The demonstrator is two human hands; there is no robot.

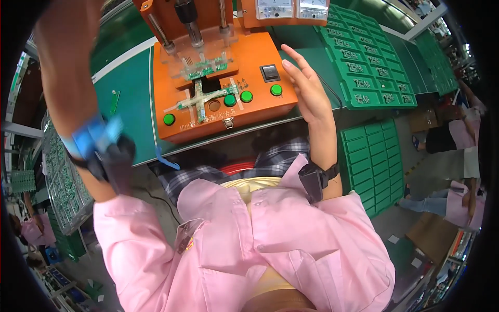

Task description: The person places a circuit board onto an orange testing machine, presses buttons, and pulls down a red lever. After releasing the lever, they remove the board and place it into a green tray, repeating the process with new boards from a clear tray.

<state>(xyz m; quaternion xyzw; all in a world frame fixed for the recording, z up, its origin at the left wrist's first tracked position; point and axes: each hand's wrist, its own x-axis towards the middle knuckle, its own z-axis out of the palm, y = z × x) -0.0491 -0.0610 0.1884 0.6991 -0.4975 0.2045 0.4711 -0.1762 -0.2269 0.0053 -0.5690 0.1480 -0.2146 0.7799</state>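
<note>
My left arm reaches up the left side, and my left hand (70, 21) is blurred at the upper edge, so its fingers cannot be made out. Fingers stretched and apart, my right hand (310, 91) holds nothing beside the right edge of an orange test fixture (169, 91). The fixture has green push buttons (246, 96) along its front and a black rocker switch (270, 73) near my right fingers. A clear plate (208, 65) sits under a vertical press rod (191, 28), with green circuit pieces about it. Tape strips (200, 101) cross the fixture's top.
Two panel meters (274, 9) stand behind the fixture. Green trays (349, 96) hold small circuit boards at the right; another green tray (371, 171) lies lower. A thin green strip (115, 102) lies on the table at left, near a tray of boards (65, 182). Other people are at the far right.
</note>
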